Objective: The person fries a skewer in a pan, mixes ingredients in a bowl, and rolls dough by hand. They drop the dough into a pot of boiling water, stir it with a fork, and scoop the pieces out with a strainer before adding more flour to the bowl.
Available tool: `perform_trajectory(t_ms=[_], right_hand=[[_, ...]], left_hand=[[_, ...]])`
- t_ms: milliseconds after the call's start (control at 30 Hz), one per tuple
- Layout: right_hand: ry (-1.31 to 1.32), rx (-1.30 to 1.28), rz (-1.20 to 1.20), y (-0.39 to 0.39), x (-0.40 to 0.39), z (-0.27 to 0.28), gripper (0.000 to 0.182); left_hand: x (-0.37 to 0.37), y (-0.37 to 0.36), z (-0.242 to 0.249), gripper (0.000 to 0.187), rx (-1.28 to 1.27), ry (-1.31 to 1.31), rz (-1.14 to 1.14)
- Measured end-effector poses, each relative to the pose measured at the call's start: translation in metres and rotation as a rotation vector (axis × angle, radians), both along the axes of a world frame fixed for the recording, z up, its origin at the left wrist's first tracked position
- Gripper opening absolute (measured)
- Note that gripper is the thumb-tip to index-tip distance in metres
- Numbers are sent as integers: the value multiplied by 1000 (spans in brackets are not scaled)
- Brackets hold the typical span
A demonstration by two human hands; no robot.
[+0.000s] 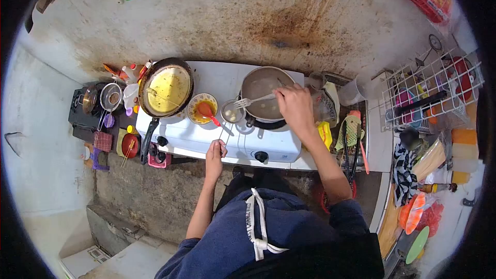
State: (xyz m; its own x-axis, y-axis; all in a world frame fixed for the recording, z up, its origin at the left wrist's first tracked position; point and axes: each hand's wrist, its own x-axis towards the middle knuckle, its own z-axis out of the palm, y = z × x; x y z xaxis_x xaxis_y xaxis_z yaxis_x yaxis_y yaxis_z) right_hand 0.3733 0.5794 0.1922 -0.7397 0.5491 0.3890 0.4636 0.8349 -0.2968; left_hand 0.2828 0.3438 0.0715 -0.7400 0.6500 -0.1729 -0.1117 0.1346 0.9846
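My left hand is closed on the thin handle of a small strainer, which has a few pale round pieces in its mesh. Between the patterned bowl and the pot, the strainer hangs close to the pot's left rim. A metal fork is gripped in my right hand over the pot, its tines pointing left to the strainer. Greyish liquid with some pale lumps fills the pot. The bowl contains orange-yellow liquid and a red spoon.
A frying pan with yellow oil sits on the left of the white stove, its handle jutting toward me. Right of the pot are a yellow packet and tongs. A white wire rack stands far right.
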Motion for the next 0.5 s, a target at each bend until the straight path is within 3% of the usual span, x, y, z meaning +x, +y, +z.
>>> perform_trajectory(t_ms=[100, 167, 400, 500], right_hand=[[78, 64, 37, 8, 5, 0, 17], [67, 30, -112, 24, 13, -2, 15], [-319, 135, -155, 62, 24, -51, 22], [-327, 142, -90, 66, 20, -68, 22]], left_hand=[[-2, -3, -2, 32, 37, -14, 19], [-3, -5, 4, 32, 34, -15, 26], [-16, 2, 32, 34, 56, 34, 34], [-20, 13, 45, 33, 68, 27, -11]])
